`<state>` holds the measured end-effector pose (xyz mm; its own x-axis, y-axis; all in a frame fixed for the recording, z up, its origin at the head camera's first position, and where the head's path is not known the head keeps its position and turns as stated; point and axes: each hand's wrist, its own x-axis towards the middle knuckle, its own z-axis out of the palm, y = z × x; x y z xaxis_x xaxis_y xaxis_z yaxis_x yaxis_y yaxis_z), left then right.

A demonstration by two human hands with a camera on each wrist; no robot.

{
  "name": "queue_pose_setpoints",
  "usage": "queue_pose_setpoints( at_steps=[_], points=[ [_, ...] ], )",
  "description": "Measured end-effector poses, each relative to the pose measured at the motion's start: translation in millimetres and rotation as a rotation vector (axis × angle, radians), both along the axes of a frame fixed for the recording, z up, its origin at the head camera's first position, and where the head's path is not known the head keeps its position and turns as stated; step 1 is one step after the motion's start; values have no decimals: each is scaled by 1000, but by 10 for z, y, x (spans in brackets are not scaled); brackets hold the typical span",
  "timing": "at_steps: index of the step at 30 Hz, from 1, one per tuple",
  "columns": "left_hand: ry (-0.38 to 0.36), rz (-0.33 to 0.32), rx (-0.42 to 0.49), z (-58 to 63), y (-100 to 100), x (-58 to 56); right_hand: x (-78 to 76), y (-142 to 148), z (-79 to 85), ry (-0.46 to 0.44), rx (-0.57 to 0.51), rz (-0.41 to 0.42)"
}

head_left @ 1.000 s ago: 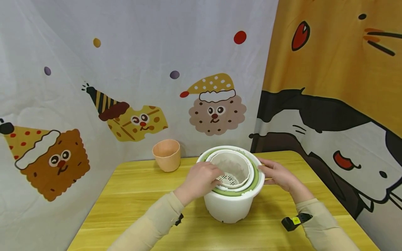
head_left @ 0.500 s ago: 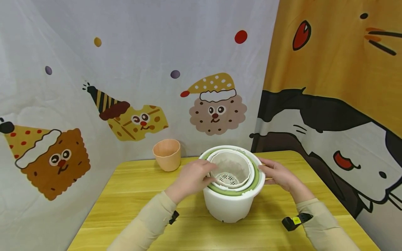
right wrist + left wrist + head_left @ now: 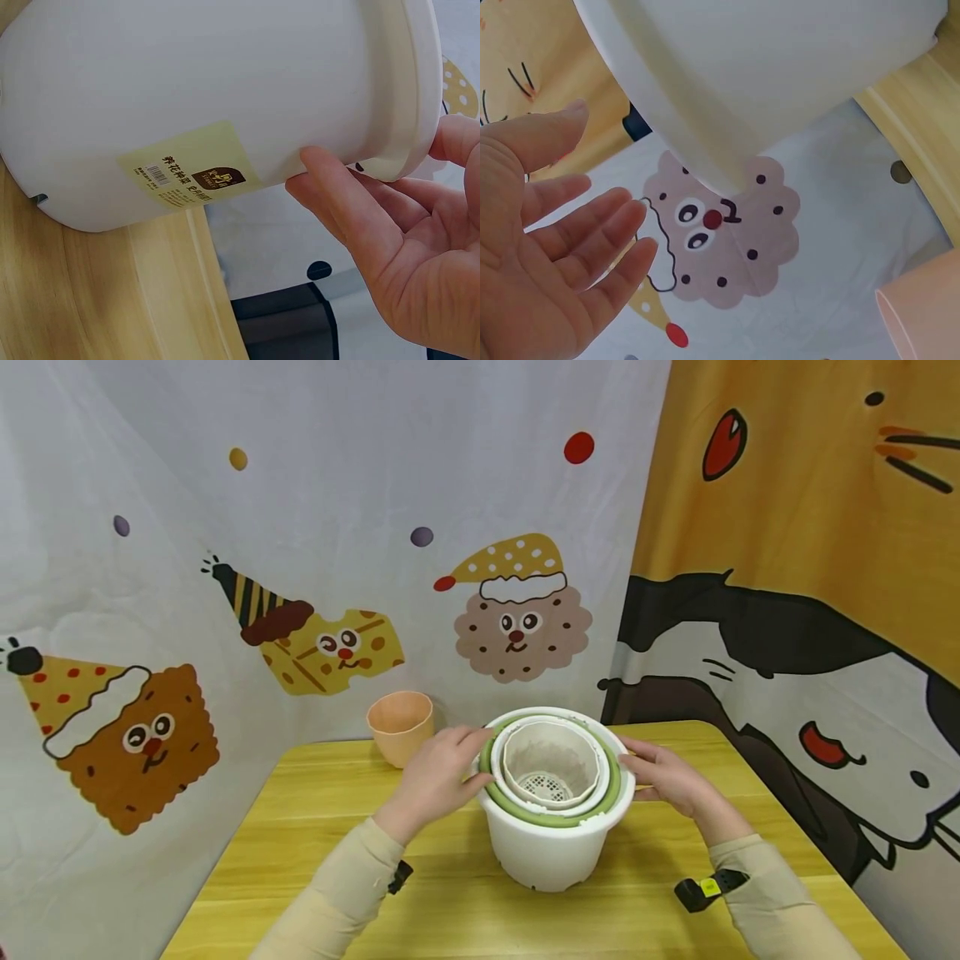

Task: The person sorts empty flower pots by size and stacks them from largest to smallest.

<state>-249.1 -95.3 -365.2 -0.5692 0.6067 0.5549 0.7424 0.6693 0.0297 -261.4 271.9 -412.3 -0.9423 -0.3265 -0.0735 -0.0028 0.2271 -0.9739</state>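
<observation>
A large white flowerpot [image 3: 547, 856] stands on the wooden table. Nested in it are a pot with a green rim [image 3: 551, 821], a white pot [image 3: 498, 760] and an innermost cream pot [image 3: 543, 750] with a holed bottom. My right hand [image 3: 663, 774] grips the large pot's rim on the right, thumb at the rim and fingers under it against the wall. At the left side of the rim is my left hand [image 3: 435, 781]; in the left wrist view its fingers are spread loosely, with nothing in them. A label [image 3: 191, 169] shows on the outer wall.
A peach-coloured flowerpot [image 3: 401, 745] sits near the table's back left edge. The wooden table [image 3: 322, 810] has printed cloths [image 3: 300, 527] hanging behind it and at its right. Black wrist devices [image 3: 697, 893] are strapped to both sleeves.
My left hand has come away from the inner cream pot's rim and moved left to the outer rim. The right hand and nested pots have stayed in place.
</observation>
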Motion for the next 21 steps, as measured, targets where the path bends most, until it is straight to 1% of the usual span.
queue_pose_setpoints(
  at_steps=[10, 16, 21],
  points=[
    [-10, 68, 45, -89, -191, -76, -5, -1, -12, 0, 11, -3],
    [-38, 153, 67, -191, -345, -158, -2, 11, -7, 9, 12, 4],
    [-30, 206, 94, -279, -447, -241, 4, 7, -5, -4, 8, -6]
  ],
)
